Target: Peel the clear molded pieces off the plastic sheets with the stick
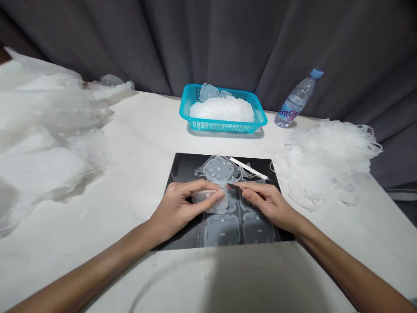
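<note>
A clear plastic sheet [224, 224] with several moulded square shapes lies on a black mat [184, 167] in the middle of the white table. My left hand [182, 206] rests on the sheet, fingers curled round a clear plastic piece [203, 196]. My right hand [265, 202] lies beside it, its thumb and forefinger pinched on the sheet's upper part near the left fingertips. A loosened clear square piece [217, 168] sits just beyond both hands. A thin white stick [247, 168] lies on the mat behind them.
A turquoise basket [257, 119] heaped with clear plastic pieces stands at the back centre. A water bottle [298, 100] stands to its right. A heap of clear plastic trimmings [325, 158] lies on the right, a large pile of plastic sheets [42, 130] on the left. A dark curtain hangs behind.
</note>
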Demonstrator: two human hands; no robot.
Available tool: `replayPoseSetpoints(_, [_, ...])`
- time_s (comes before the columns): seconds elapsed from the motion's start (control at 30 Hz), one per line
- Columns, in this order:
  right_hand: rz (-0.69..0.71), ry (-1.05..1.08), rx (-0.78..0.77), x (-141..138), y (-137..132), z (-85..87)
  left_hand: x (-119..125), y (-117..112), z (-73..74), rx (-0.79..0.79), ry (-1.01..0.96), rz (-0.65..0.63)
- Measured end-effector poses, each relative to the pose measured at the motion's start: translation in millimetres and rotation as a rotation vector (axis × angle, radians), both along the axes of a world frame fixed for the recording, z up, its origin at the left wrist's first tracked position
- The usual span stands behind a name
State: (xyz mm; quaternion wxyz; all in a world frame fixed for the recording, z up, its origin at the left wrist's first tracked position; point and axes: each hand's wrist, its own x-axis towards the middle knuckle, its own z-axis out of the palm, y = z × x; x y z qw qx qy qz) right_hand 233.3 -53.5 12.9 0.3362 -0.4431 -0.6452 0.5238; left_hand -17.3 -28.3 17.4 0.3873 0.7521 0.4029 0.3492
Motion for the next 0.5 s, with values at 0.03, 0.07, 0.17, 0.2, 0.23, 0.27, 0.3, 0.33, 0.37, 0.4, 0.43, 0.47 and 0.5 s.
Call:
replayPoseSetpoints(0.03, [0.015, -0.001, 0.007, 0.5, -0.3, -0.9, 0.0, -0.2, 0.3, -0.001, 0.002, -0.004])
replayPoseSetpoints(0.07, [0.026, -0.004, 0.010, 0.8, -0.6, -1.7, 0.0, -0.6, 0.5, -0.001, 0.003, -0.005])
replayPoseSetpoints(0.17, [0.060, -0.015, 0.023, 1.7, -0.9, -3.4, -0.1, -2.1, 0.7, 0.001, 0.007, 0.003])
replayPoseSetpoints(0.2, [0.072, -0.016, 0.029, 2.1, -0.8, -3.8, -0.2, -2.6, 0.8, 0.005, 0.005, 0.005])
replayPoseSetpoints(0.23, [0.083, -0.017, 0.035, 2.6, -0.6, -4.3, -0.3, -3.0, 0.8, 0.009, 0.001, 0.004])
replayPoseSetpoints(0.27, [0.089, -0.018, 0.040, 3.2, -0.3, -4.8, -0.4, -3.4, 0.8, 0.012, -0.005, -0.001])
replayPoseSetpoints(0.3, [0.091, -0.023, 0.044, 3.7, 0.0, -5.4, -0.5, -3.8, 0.7, 0.015, -0.012, -0.004])
replayPoseSetpoints(0.33, [0.092, -0.029, 0.049, 4.1, 0.3, -5.9, -0.5, -4.0, 0.5, 0.018, -0.018, -0.008])
replayPoseSetpoints(0.37, [0.093, -0.035, 0.058, 4.4, 0.6, -6.4, -0.5, -4.2, 0.3, 0.020, -0.024, -0.010])
replayPoseSetpoints(0.4, [0.094, -0.044, 0.067, 4.5, 0.9, -6.8, -0.5, -4.4, 0.0, 0.023, -0.028, -0.010])
replayPoseSetpoints(0.43, [0.097, -0.052, 0.077, 4.5, 1.1, -7.1, -0.4, -4.5, -0.4, 0.026, -0.031, -0.010])
replayPoseSetpoints(0.47, [0.099, -0.058, 0.086, 4.4, 1.3, -7.2, -0.3, -4.6, -0.7, 0.029, -0.032, -0.009])
replayPoseSetpoints(0.5, [0.101, -0.062, 0.094, 4.3, 1.4, -7.2, -0.2, -4.7, -0.9, 0.032, -0.030, -0.009])
